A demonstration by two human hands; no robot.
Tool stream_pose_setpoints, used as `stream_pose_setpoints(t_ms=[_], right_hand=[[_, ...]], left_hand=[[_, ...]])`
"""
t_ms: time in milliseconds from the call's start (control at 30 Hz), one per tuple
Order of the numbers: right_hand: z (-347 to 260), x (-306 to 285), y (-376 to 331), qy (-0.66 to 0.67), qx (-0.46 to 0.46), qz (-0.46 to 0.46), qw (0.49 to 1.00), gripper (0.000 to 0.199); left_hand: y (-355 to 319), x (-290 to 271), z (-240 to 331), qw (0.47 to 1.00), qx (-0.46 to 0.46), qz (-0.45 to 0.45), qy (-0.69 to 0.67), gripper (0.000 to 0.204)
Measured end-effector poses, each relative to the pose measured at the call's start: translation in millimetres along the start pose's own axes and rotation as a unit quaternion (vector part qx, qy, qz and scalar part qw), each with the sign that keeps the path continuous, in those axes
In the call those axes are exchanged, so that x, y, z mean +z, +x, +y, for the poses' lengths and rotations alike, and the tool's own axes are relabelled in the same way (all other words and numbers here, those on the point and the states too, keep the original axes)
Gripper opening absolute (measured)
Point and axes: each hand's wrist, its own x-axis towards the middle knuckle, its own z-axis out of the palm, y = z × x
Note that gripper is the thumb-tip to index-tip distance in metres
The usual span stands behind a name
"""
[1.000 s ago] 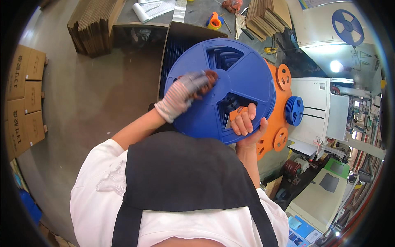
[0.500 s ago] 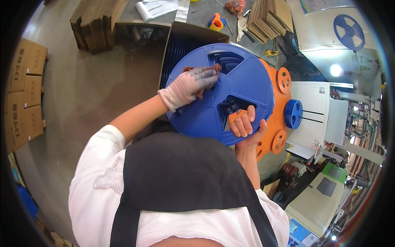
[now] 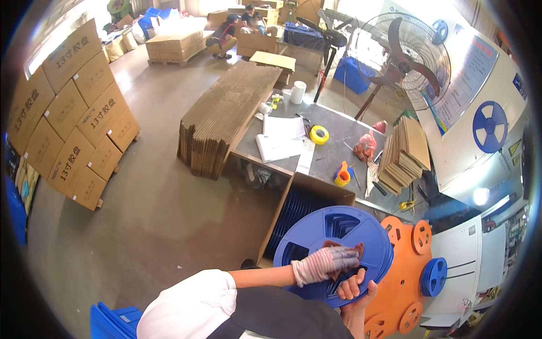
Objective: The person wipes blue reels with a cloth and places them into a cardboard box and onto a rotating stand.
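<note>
A large blue plastic reel (image 3: 339, 226) stands on edge low in the view, in front of an orange disc fixture (image 3: 402, 282). My left hand (image 3: 326, 263), in a striped glove with brown fingertips, lies across the reel's hub and grips it. My right hand (image 3: 354, 287) is bare and holds the reel's lower rim, with fingers hooked through an opening. Just behind the reel is an open cardboard box (image 3: 316, 189) that holds more blue reels on edge.
A grey table (image 3: 339, 121) carries papers, a yellow tape roll (image 3: 319, 134), an orange tape dispenser (image 3: 342, 175) and stacked card pieces (image 3: 403, 152). Flat cartons (image 3: 231, 113) are piled beside it. Boxes (image 3: 68, 130) line the left; a fan (image 3: 406, 56) and people (image 3: 237, 25) are behind.
The view has tipped upward, so the room behind now shows and the reel sits lower in the picture. Both hands stay on the reel; the left hand has slid toward its centre.
</note>
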Motion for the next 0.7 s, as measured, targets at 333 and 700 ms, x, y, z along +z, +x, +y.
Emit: stream_pose_setpoints(t_ms=[333,700], right_hand=[[0,6,13,0.002,0.014,0.005,1.0,0.029],[2,9,23,-0.006,0.041,0.012,0.999,0.028]], left_hand=[[-12,-12,-17,0.998,-0.061,-0.004,-0.011,0.051],[-27,-20,-29,0.991,-0.104,0.013,0.078,0.047]])
